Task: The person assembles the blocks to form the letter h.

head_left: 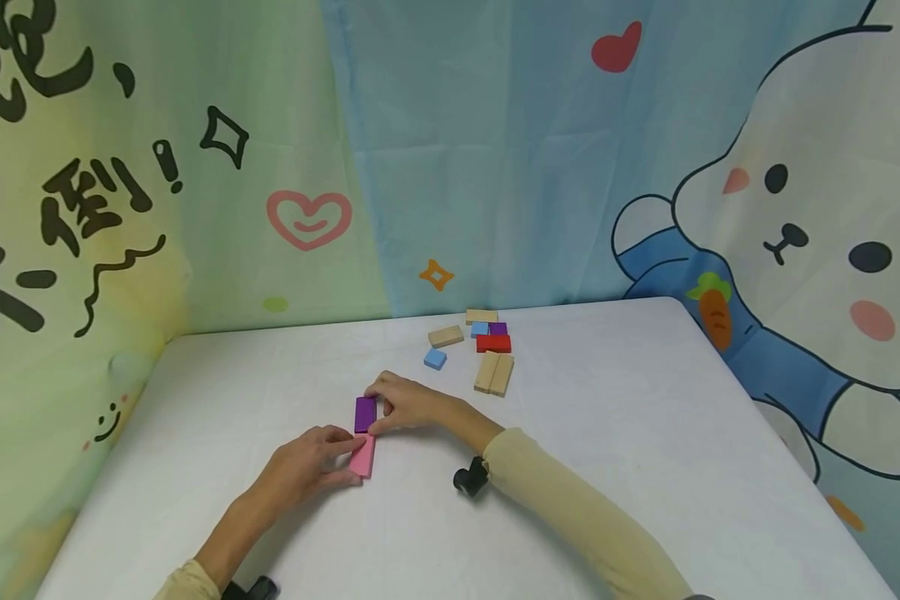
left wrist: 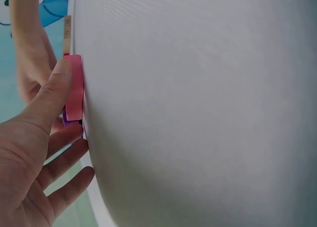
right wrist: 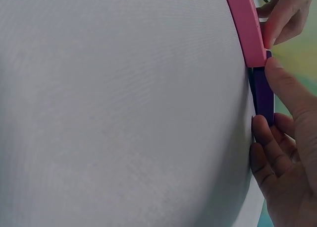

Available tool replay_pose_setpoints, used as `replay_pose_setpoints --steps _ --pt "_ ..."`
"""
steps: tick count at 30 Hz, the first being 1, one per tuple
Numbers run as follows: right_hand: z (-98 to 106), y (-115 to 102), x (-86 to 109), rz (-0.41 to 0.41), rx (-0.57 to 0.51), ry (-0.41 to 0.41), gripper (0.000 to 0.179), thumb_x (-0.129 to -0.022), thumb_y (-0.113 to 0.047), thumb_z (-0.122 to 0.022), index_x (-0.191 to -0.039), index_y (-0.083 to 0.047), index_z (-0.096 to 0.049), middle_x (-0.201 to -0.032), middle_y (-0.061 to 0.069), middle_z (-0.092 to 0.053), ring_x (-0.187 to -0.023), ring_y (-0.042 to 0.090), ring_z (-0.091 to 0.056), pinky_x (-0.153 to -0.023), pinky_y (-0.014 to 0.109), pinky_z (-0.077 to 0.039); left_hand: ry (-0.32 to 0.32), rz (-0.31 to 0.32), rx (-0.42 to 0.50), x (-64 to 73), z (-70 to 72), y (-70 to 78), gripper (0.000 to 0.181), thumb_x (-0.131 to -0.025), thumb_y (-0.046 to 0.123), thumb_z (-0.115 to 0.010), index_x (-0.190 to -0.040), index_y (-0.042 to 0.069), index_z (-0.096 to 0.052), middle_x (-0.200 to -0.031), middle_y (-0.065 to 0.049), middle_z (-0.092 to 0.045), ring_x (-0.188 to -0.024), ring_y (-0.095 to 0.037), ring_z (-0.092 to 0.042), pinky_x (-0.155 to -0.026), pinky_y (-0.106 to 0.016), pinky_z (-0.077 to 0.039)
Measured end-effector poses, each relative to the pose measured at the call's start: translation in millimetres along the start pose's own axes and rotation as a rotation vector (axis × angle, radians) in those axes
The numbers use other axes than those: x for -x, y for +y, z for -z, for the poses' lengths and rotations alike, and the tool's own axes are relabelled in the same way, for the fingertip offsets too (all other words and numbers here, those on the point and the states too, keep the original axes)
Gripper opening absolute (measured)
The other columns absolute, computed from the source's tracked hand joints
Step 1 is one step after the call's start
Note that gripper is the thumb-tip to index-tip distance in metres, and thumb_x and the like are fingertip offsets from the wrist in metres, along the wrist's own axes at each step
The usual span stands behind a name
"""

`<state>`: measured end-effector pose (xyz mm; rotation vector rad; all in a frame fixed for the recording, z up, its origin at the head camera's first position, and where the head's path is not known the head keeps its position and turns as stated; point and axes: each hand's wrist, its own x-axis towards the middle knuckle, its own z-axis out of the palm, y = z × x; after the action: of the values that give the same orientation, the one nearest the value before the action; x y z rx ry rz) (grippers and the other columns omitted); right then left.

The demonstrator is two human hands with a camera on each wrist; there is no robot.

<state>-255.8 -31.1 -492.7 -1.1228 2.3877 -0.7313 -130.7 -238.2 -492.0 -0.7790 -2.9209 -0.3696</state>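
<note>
**Pink and purple blocks held end to end, left of table centre**

The left hand (head_left: pixel 307 467) pinches a pink, smooth-faced rectangular block (head_left: pixel 362 458), thumb at the near end and fingertips at the far end. The right hand (head_left: pixel 411 404) pinches a deep purple rectangular block (head_left: pixel 365 414) by its two ends. Both hands are close together.

Condition: the pink block is evenly coloured, with straight edges and crisp corners. The purple block is uniformly dark; much of its surface is shaded in the right wrist view. Fingers cover parts of both.

Position: the two lie in line on the white-covered table (head_left: pixel 607 400), purple at the far end, pink at the near end. No gap is seen in the head view; firm contact cannot be confirmed.

To the far right of the hands sits a loose group: a red rectangular block (head_left: pixel 493 343), a light-blue block (head_left: pixel 435 359) lying apart, and two plain wooden blocks (head_left: pixel 494 373) side by side.
</note>
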Motion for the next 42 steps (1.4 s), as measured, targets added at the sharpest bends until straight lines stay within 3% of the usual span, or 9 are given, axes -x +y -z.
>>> replay_pose_setpoints --steps 5,12,16,19,25,33,36,42 --pt "0.3 0.9 0.7 0.006 -0.008 -0.003 0.06 -0.085 -0.036 -0.074 -0.134 -0.008 -0.054 -0.114 0.002 -0.051 -0.081 0.001 -0.049 -0.071 0.012 -0.041 -0.01 0.012 0.014 -0.8 0.4 -0.2 0.058 -0.076 0.05 -0.074 -0.127 0.023 -0.066 -0.114 0.0 -0.067 -0.105 -0.019 -0.065 -0.081 -0.038 -0.058" --pt "0.2 4.6 0.9 0.028 -0.035 -0.007 0.06 -0.086 -0.034 -0.073 -0.135 -0.007 -0.053 -0.115 0.003 -0.052 -0.083 0.001 -0.05 -0.074 0.012 -0.042 0.054 0.001 0.029 -0.1 -1.5 -1.2 0.062 -0.072 0.05 -0.078 -0.124 0.017 -0.067 -0.115 -0.002 -0.066 -0.106 -0.02 -0.066 -0.08 -0.038 -0.059" --pt "4.4 6.1 3.6 0.045 -0.04 0.027 0.059 -0.088 -0.032 -0.071 -0.137 -0.005 -0.051 -0.121 0.006 -0.055 -0.086 0.004 -0.054 -0.079 0.014 -0.045 0.073 -0.002 0.019 -0.1 -2.1 -1.6 0.068 -0.071 0.051 -0.078 -0.127 0.015 -0.065 -0.115 -0.002 -0.067 -0.105 -0.02 -0.066 -0.08 -0.037 -0.059" --pt "8.9 9.4 7.0 0.035 -0.043 0.078 0.057 -0.091 -0.033 -0.068 -0.137 -0.005 -0.051 -0.123 0.007 -0.057 -0.09 0.007 -0.057 -0.082 0.016 -0.048 0.045 0.015 0.021 -0.4 -1.7 -0.6 0.068 -0.072 0.052 -0.077 -0.129 0.016 -0.064 -0.116 -0.002 -0.066 -0.105 -0.019 -0.065 -0.079 -0.037 -0.059" --pt "23.0 19.8 16.1 -0.014 -0.077 0.193 0.048 -0.095 -0.029 -0.061 -0.135 -0.004 -0.051 -0.119 0.009 -0.06 -0.098 0.015 -0.061 -0.088 0.025 -0.053 -0.026 0.05 0.024 -1.0 0.2 2.3 0.066 -0.076 0.053 -0.073 -0.13 0.017 -0.064 -0.119 -0.001 -0.064 -0.108 -0.02 -0.062 -0.081 -0.039 -0.058" --pt "46.8 46.1 28.5 -0.187 -0.016 0.402 0.042 -0.096 -0.027 -0.06 -0.131 -0.006 -0.055 -0.116 0.007 -0.06 -0.104 0.017 -0.059 -0.091 0.03 -0.054 0.001 0.024 0.019 -1.2 0.3 3.5 0.064 -0.076 0.049 -0.076 -0.129 0.014 -0.064 -0.119 -0.001 -0.063 -0.109 -0.02 -0.062 -0.083 -0.039 -0.058" --pt "51.3 55.1 32.6 -0.242 0.024 0.411 0.04 -0.094 -0.026 -0.063 -0.129 -0.007 -0.057 -0.12 0.007 -0.058 -0.11 0.02 -0.057 -0.097 0.034 -0.052 0.017 0.021 0.027 -0.6 -0.5 3.1 0.063 -0.074 0.047 -0.078 -0.126 0.013 -0.066 -0.113 0.001 -0.062 -0.103 -0.016 -0.062 -0.08 -0.035 -0.058" --pt "51.1 63.1 38.1 -0.296 0.116 0.352 0.046 -0.09 -0.027 -0.068 -0.132 -0.009 -0.057 -0.136 0.008 -0.052 -0.126 0.024 -0.05 -0.106 0.039 -0.047 0.079 -0.024 0.017 0.4 -1.1 2.1 0.064 -0.071 0.045 -0.081 -0.123 0.011 -0.067 -0.104 0.002 -0.062 -0.092 -0.01 -0.059 -0.073 -0.027 -0.056"
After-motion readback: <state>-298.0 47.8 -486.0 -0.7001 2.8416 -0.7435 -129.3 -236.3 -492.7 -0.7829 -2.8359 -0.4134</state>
